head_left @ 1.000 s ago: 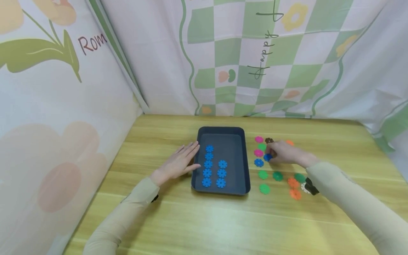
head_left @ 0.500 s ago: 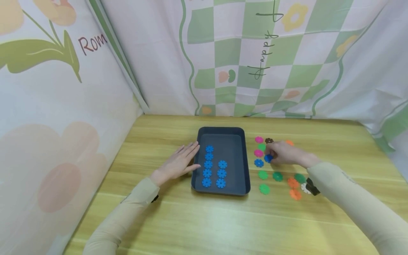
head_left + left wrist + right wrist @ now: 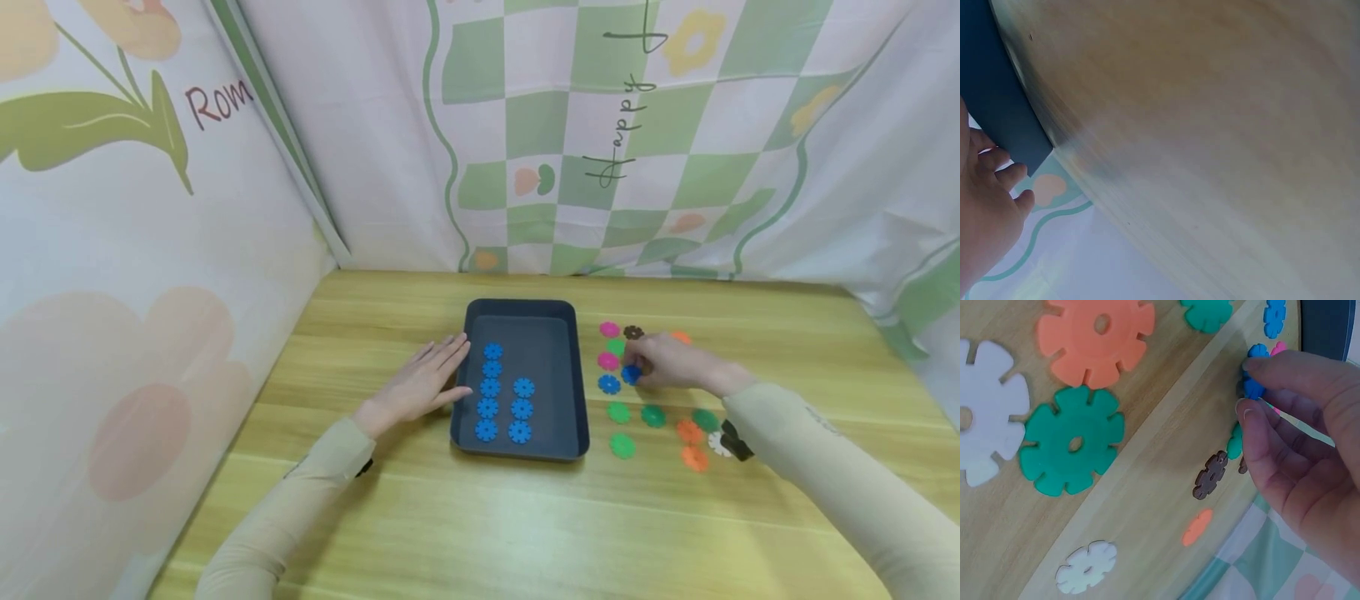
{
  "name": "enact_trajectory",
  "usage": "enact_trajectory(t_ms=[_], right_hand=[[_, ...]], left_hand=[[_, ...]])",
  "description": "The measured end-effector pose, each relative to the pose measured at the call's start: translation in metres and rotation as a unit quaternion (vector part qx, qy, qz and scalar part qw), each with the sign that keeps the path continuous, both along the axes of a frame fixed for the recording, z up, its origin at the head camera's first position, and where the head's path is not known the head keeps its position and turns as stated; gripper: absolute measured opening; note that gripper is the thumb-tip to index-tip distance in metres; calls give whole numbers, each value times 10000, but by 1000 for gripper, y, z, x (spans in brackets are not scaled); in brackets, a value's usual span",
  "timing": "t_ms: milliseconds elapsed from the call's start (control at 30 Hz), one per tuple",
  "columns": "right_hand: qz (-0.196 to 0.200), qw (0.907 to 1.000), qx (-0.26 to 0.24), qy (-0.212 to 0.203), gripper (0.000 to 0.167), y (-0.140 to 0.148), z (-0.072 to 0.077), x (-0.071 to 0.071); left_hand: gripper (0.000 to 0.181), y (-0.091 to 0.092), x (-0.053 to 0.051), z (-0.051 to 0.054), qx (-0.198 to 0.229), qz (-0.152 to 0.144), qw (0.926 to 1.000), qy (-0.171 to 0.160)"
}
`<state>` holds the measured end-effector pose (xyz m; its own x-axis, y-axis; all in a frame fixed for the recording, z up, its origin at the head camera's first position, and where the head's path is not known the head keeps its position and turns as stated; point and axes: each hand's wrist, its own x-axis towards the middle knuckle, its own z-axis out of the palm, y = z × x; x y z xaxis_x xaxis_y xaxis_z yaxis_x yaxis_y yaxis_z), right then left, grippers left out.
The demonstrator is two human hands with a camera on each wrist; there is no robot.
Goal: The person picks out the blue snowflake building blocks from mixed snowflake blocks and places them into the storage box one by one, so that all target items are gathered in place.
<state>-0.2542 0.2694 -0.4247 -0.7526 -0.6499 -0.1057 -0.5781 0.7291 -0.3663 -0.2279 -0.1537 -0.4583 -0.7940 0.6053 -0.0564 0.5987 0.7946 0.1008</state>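
My right hand [image 3: 671, 360] pinches a blue notched plastic disc [image 3: 1255, 378] between thumb and fingertips, right of the dark grey tray [image 3: 553, 446]. A second blue disc [image 3: 609, 384] lies close by on the table. My left hand [image 3: 420, 385] rests with extended fingers against the tray's left rim; the left wrist view shows its fingers along the tray's dark wall [image 3: 1007, 94]. Inside the tray, blue discs stand in two columns, a longer left column [image 3: 490, 387] and a shorter right column [image 3: 522, 408].
Pink [image 3: 609, 330], brown [image 3: 633, 332], green [image 3: 622, 446] and orange [image 3: 694, 457] discs are scattered right of the tray. A white disc [image 3: 719, 443] lies partly behind the right wrist strap [image 3: 735, 442]. Patterned curtains [image 3: 600, 225] border the wooden table [image 3: 540, 525].
The blue disc at my right fingertips has shifted very slightly towards me and shows more of its face. My left hand and the tray have stayed put.
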Motion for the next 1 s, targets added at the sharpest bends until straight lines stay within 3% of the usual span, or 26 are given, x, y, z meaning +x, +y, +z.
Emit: enact_trajectory(t_ms=[133, 267, 400, 567, 767, 1000], right_hand=[[98, 9999, -45, 114, 13, -3, 4, -2], [199, 9987, -133, 459, 13, -13, 18, -6], [274, 9973, -143, 673, 15, -32, 34, -11], [365, 9973, 187, 612, 15, -66, 46, -19], [543, 9964, 551, 350, 21, -107, 46, -28], [1009, 9911, 761, 414, 20, -137, 32, -34]], left_hand=[[80, -1, 0, 0, -23, -1, 10000, 19], [80, -2, 1, 0, -21, 20, 10000, 24], [80, -3, 1, 1, 57, 30, 10000, 7], [79, -4, 1, 2, 55, 44, 10000, -51], [79, -3, 1, 1, -20, 63, 10000, -62], [79, 0, 1, 2, 31, 76, 9999, -102]])
